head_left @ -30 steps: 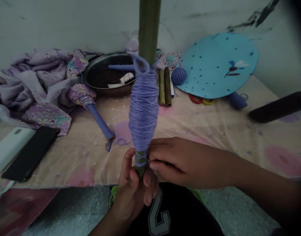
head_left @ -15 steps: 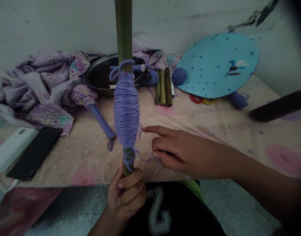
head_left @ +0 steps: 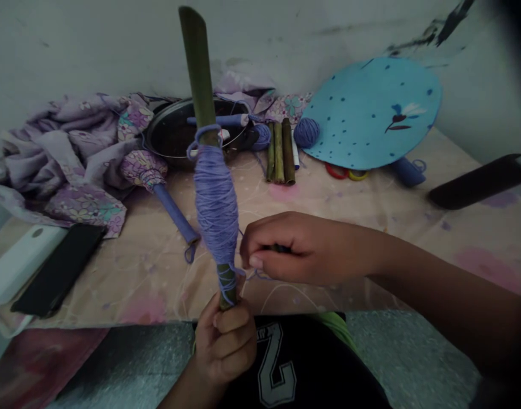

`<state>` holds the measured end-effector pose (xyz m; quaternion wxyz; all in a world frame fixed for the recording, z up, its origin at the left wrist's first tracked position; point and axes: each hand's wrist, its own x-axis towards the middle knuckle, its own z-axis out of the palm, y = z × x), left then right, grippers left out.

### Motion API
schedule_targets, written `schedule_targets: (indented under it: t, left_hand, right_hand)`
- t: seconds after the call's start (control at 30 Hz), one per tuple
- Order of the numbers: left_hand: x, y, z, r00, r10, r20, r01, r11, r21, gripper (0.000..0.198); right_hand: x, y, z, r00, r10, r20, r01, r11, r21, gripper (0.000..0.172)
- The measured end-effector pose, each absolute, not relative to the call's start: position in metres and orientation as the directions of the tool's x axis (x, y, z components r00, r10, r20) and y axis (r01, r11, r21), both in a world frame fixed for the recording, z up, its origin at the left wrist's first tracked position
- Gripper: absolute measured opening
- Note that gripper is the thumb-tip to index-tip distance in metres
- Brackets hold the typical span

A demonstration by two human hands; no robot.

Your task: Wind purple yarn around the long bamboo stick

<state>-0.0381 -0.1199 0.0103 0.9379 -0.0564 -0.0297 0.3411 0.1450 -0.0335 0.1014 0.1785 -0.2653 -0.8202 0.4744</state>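
My left hand [head_left: 230, 341] is closed round the lower end of a green bamboo stick [head_left: 198, 74], held up over the table's front edge and leaning left at its top. Purple yarn [head_left: 217, 199] is wound thickly round the stick's middle, with a loop above and a few thin turns below. Just right of the winding, my right hand [head_left: 281, 247] is closed, its fingertips by the lower part of the yarn. A loose strand runs from the winding into its fingers. Something dark shows in the gap of its curled fingers; I cannot make out what.
Behind stand a black pan [head_left: 175, 128], bamboo pieces [head_left: 281, 153], a yarn ball [head_left: 306, 132] and a blue fan-shaped panel [head_left: 371, 113]. At left lie floral cloth [head_left: 64, 165], a purple-handled cloth-headed stick [head_left: 175, 216], a phone [head_left: 60, 270] and a white box [head_left: 20, 261]. A dark tube [head_left: 477, 182] juts in at right.
The bamboo stick has tipped, its top now lower and further left. My right hand has moved left to the yarn, and its outstretched index finger has curled in.
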Motion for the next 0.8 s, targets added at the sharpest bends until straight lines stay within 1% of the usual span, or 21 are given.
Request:
schedule_targets:
  t: [0.1, 0.17, 0.23, 0.3, 0.43, 0.5, 0.6, 0.67, 0.73, 0.8]
  left_hand:
    - [-0.038, -0.119, 0.007, 0.722, 0.692, -0.025, -0.684, 0.708, -0.175, 0.041]
    - [-0.038, -0.119, 0.004, 0.691, 0.722, -0.039, -0.716, 0.677, -0.169, 0.039]
    - [-0.039, -0.119, 0.000, 0.673, 0.739, -0.042, -0.736, 0.663, -0.138, 0.041]
    - [-0.041, -0.120, -0.003, 0.662, 0.748, -0.053, -0.749, 0.657, -0.081, 0.042]
    - [-0.045, -0.122, -0.006, 0.651, 0.741, -0.162, -0.727, 0.671, 0.149, 0.038]
    - [-0.047, -0.121, -0.006, 0.669, 0.721, -0.182, -0.689, 0.693, 0.213, 0.039]
    - [-0.047, -0.121, -0.006, 0.676, 0.717, -0.171, -0.680, 0.696, 0.233, 0.045]
    - [-0.047, -0.121, -0.006, 0.635, 0.749, -0.191, -0.710, 0.663, 0.236, 0.043]
    - [-0.046, -0.121, -0.006, 0.586, 0.777, -0.230, -0.742, 0.629, 0.231, 0.040]
    - [-0.046, -0.120, -0.005, 0.548, 0.785, -0.289, -0.759, 0.612, 0.222, 0.041]
  right_hand:
    - [0.151, -0.037, 0.113, -0.772, 0.635, 0.020, 0.298, 0.389, -0.872, 0.017]
    - [0.157, -0.039, 0.120, -0.744, 0.667, 0.030, 0.325, 0.401, -0.857, 0.019]
    - [0.162, -0.042, 0.125, -0.713, 0.700, 0.040, 0.362, 0.416, -0.834, 0.020]
    - [0.166, -0.044, 0.129, -0.689, 0.722, 0.063, 0.391, 0.444, -0.806, 0.020]
    - [0.171, -0.046, 0.131, -0.666, 0.737, 0.116, 0.401, 0.484, -0.778, 0.020]
    - [0.172, -0.046, 0.133, -0.665, 0.738, 0.115, 0.401, 0.483, -0.779, 0.020]
    - [0.172, -0.045, 0.138, -0.676, 0.727, 0.117, 0.387, 0.486, -0.784, 0.021]
    - [0.173, -0.044, 0.144, -0.678, 0.721, 0.142, 0.358, 0.493, -0.793, 0.023]
    - [0.175, -0.045, 0.149, -0.669, 0.723, 0.172, 0.327, 0.495, -0.805, 0.025]
    - [0.181, -0.047, 0.147, -0.637, 0.752, 0.170, 0.334, 0.468, -0.818, 0.027]
